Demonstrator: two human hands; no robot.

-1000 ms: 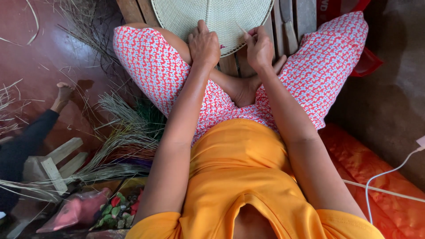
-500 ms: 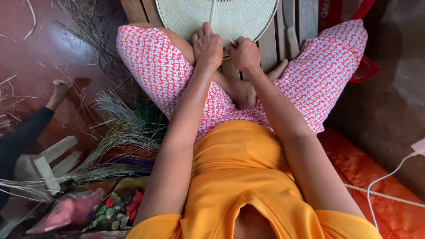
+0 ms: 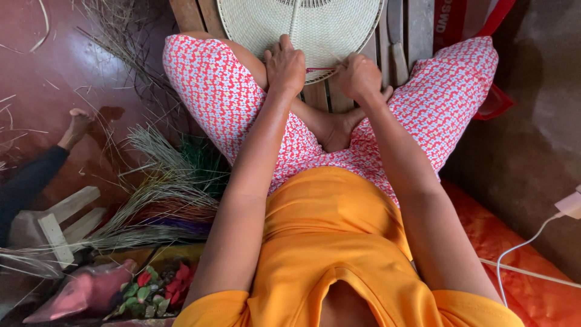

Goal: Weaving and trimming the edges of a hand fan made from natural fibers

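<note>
Our right hand (image 3: 358,77) has slid toward three o'clock; both hands' fingers pinch the pale, round, finely woven mat (image 3: 315,27), left hand (image 3: 285,65) alongside.

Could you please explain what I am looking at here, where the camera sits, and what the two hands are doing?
The camera is worn on a person's head and looks straight down, so you see their orange top, patterned trousers and crossed legs. No machine is involved. The left hand and the right hand both rest on the near edge of a round woven fan lying on wooden slats; a thin strand seems stretched between them. A bundle of dried grass lies at the left. Another person's foot shows at the far left.
</note>
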